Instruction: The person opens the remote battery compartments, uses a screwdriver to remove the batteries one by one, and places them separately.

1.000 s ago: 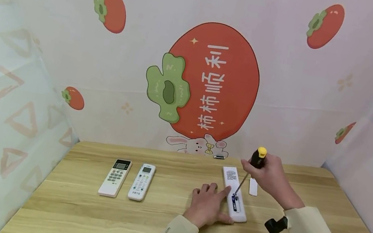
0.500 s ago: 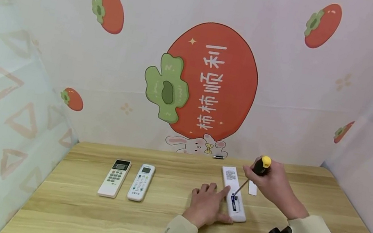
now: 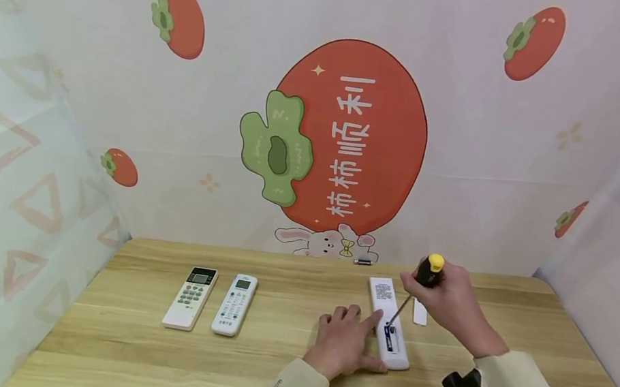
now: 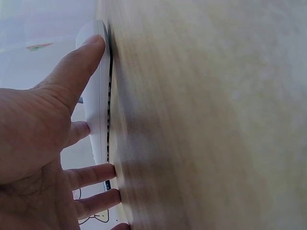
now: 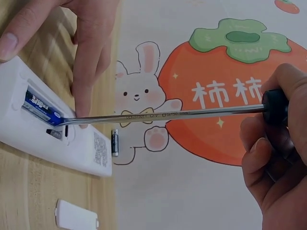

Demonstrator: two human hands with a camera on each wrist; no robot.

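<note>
A white remote control (image 3: 382, 297) lies back side up on the table, its battery compartment uncovered. One blue battery (image 5: 41, 108) sits in the compartment. With straight fingers, my left hand (image 3: 343, 341) rests against the remote's left side; the thumb (image 4: 79, 64) touches its near end. My right hand (image 3: 453, 302) grips the black-and-yellow handle of a screwdriver (image 3: 430, 270). The screwdriver's metal shaft (image 5: 192, 113) slants down to the blue battery's end, where its tip touches. My right palm hides part of the handle.
A white battery cover (image 3: 420, 313) lies right of the remote. Another battery (image 3: 363, 262) lies at the table's back edge by the wall. Two more remotes, a cream one (image 3: 191, 297) and a white one (image 3: 234, 305), lie face up at the left.
My right hand leaned the screwdriver handle to the right, then brought it partly back left. The tip stays in the compartment. My left hand and the remote hold their place.
</note>
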